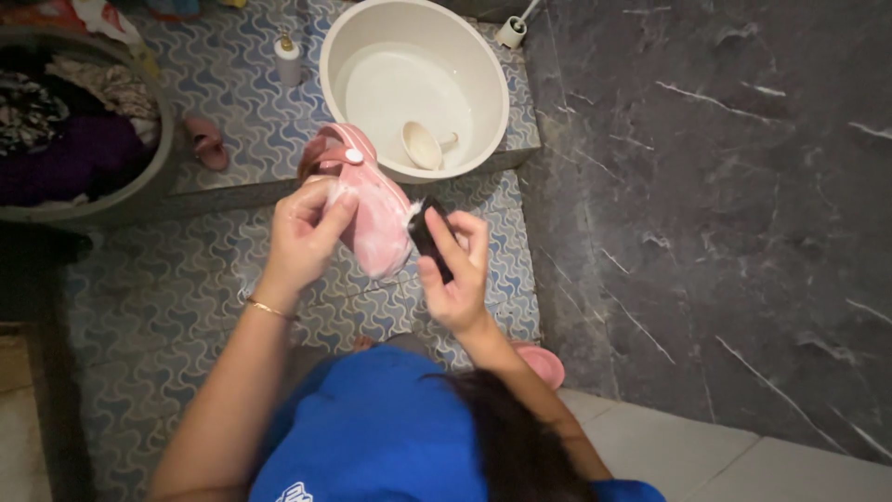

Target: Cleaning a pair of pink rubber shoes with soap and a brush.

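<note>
My left hand (308, 226) grips a pink rubber clog (376, 209) by its side, sole turned toward me and covered in soap foam. My right hand (455, 270) holds a dark scrubbing brush (427, 234) with white bristles, pressed against the clog's toe end. Both hands are raised over the patterned blue tiled floor (158, 307), in front of my blue shirt.
A large cream basin (483, 84) with water and a plastic scoop (423, 144) sits on a raised tiled step. A grey tub of clothes (153, 172) stands at left. Another pink sandal (206, 142) lies on the step, one more (544, 363) by my side. A white bottle (288, 58) stands behind. Dark marble wall (725, 204) at right.
</note>
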